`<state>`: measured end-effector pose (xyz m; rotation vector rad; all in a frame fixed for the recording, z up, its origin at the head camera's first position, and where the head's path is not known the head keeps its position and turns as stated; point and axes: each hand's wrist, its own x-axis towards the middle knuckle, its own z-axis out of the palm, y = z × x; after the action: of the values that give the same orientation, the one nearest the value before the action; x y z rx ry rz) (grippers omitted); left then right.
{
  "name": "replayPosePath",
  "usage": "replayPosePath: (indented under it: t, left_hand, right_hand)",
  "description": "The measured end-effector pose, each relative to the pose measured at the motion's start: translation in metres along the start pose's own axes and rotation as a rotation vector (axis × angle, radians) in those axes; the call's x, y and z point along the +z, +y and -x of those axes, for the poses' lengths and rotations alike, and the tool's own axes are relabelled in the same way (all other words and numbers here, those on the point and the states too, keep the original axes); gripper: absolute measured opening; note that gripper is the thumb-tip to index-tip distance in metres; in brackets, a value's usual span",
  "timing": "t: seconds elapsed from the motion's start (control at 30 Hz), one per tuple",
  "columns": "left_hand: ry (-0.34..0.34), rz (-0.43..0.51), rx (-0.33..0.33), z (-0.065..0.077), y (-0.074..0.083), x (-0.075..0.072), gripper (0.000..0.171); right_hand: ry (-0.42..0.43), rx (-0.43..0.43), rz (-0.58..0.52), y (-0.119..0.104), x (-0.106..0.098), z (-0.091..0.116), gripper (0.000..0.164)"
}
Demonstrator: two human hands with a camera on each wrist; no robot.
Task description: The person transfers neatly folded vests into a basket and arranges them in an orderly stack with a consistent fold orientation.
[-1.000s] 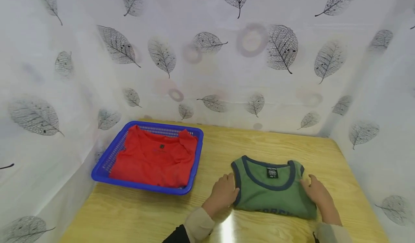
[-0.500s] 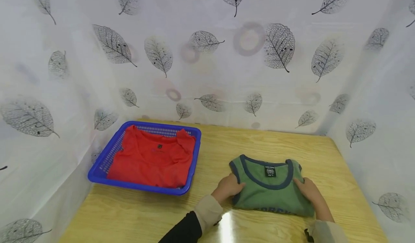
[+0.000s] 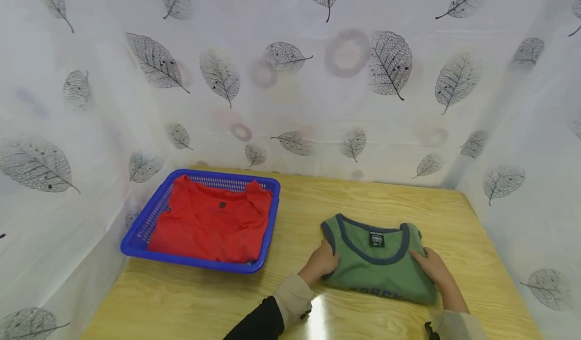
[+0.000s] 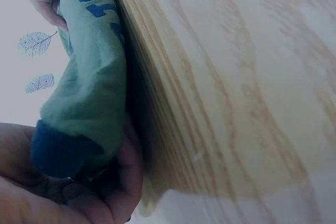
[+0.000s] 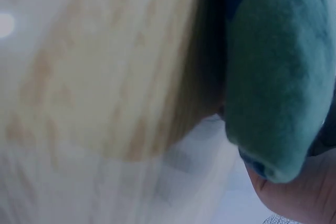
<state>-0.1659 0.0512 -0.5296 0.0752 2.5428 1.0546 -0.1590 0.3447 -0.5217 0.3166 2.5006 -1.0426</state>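
Observation:
A folded green tank top with dark blue trim, a black neck label and blue lettering lies to the right on the wooden table. My left hand grips its left edge, thumb on top. The left wrist view shows the fingers curled beneath the folded cloth. On the opposite edge, my right hand pinches the fabric with its thumb above. Only part of that hand appears in the right wrist view, mostly hidden behind the green cloth.
To the left stands a blue plastic basket with a folded red shirt inside. The wooden table carries everything. A white sheet printed with leaves hangs behind and along both sides.
My left hand has come rightward from beside the tank top and taken hold of its left edge. My right hand has taken hold of the right edge. The cloth between them has shifted slightly.

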Motion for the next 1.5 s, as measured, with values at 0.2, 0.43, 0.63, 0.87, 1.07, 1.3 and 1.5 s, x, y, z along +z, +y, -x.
replayPosePath:
  t: [0.2,0.43,0.63,0.87,1.07,1.3,1.5]
  left_hand:
    - [0.032,-0.005,-0.001,0.0,-0.003,-0.003,0.064]
    - [0.009,-0.045,0.024,-0.002,-0.006,-0.007,0.051]
    - [-0.004,-0.006,0.023,-0.002,-0.008,-0.008,0.048]
    - [0.033,0.099,0.095,-0.003,-0.008,-0.007,0.039]
    - [0.053,0.138,0.085,-0.002,-0.009,-0.007,0.037]
    - [0.066,0.131,0.094,-0.004,-0.012,-0.001,0.039]
    - [0.097,0.133,0.152,-0.003,-0.014,-0.001,0.04]
  right_hand:
    - [-0.014,-0.017,-0.025,-0.003,0.002,0.001,0.079]
    - [-0.025,-0.032,-0.023,-0.007,0.004,0.001,0.079]
    - [-0.031,-0.051,-0.026,-0.008,0.004,0.002,0.078]
    - [-0.051,-0.115,-0.076,-0.008,0.004,0.003,0.078]
    - [-0.08,-0.112,-0.112,-0.004,0.007,-0.001,0.083]
    - [-0.074,-0.072,-0.089,-0.005,0.01,-0.003,0.087]
    - [-0.046,-0.072,-0.09,-0.009,0.012,-0.001,0.083]
